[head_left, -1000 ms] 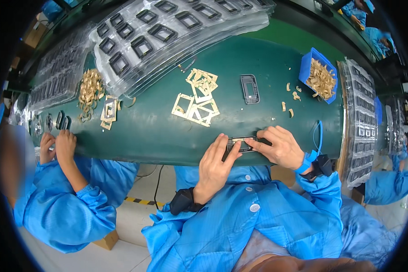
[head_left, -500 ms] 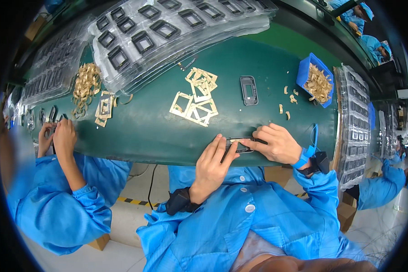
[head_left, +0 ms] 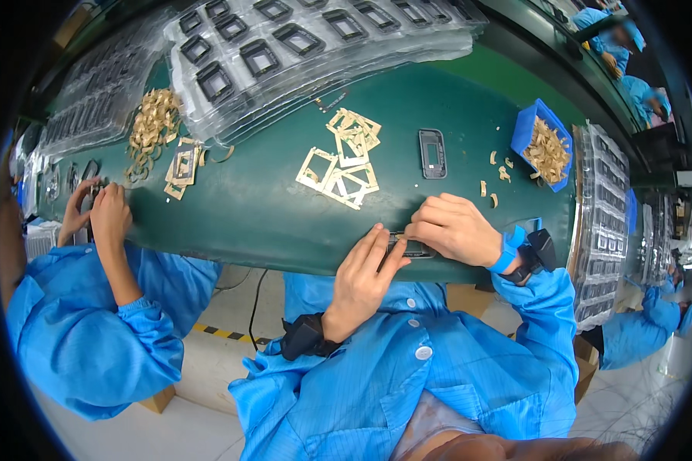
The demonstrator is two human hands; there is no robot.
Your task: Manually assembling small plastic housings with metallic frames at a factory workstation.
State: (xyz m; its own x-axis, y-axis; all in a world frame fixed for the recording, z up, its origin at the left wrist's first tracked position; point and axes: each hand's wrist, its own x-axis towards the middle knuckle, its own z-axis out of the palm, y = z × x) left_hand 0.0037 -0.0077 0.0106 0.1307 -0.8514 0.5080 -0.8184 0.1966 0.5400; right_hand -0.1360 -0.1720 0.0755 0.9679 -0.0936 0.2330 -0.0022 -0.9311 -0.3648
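Observation:
Close to the table's near edge lies a small black plastic frame point(head_left: 417, 250), mostly covered by my hands. My left hand point(head_left: 360, 276) grips its left end, with fingers along the far side and the thumb on the near side. A tan adhesive strip shows on the frame beside my left fingertips. My right hand point(head_left: 457, 230) is bent over the frame's far edge, its thumb and forefinger closed together by the strip; what they pinch is hidden. Farther off, a second black frame point(head_left: 433, 154) lies alone. Left of it is a loose pile of tan adhesive sheets point(head_left: 338, 174) with rectangular cutouts.
Clear plastic trays point(head_left: 231, 115) of black frames stand at the far left, and more trays point(head_left: 598, 223) at the right. A blue bin point(head_left: 524, 131) holds tan scraps; a few scraps point(head_left: 504, 174) lie beside it. At left, a co-worker's hands point(head_left: 109, 215) work near a scrap heap point(head_left: 152, 127).
My right forefinger has drawn back from lying along the frame, and those fingers are now curled together. My left hand stays on the frame. The whole view has shifted slightly.

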